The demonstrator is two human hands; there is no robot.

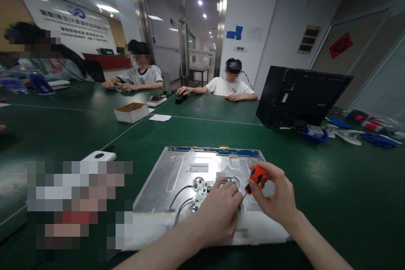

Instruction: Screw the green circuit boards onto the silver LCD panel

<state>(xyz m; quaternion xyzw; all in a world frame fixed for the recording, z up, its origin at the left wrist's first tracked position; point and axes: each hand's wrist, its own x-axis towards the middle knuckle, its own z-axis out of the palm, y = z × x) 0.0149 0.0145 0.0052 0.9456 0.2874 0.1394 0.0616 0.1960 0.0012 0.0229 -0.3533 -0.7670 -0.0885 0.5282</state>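
Flat before me lies a silver metal-backed display panel (180, 168) with a blue circuit strip (196, 150) along its far edge. My right hand (278, 190) grips an orange-and-black screwdriver (257, 174), tilted, its shaft pointing down and left. The screwdriver's tip is hidden beside my left hand (221, 202). That hand rests over a small green circuit board (202, 190) on the panel, its fingers curled; whatever they pinch is out of sight. Dark cables (182, 204) run from the board's left side. A clear film (230, 171) lies just beyond my fingers.
A black monitor casing (300, 93) stands at the right, near blue bundles (376, 138). A white box (131, 113) and paper (160, 117) lie farther off. At the left a white device (99, 156) sits beside a blurred-out area. Several people sit across the green table (202, 133).
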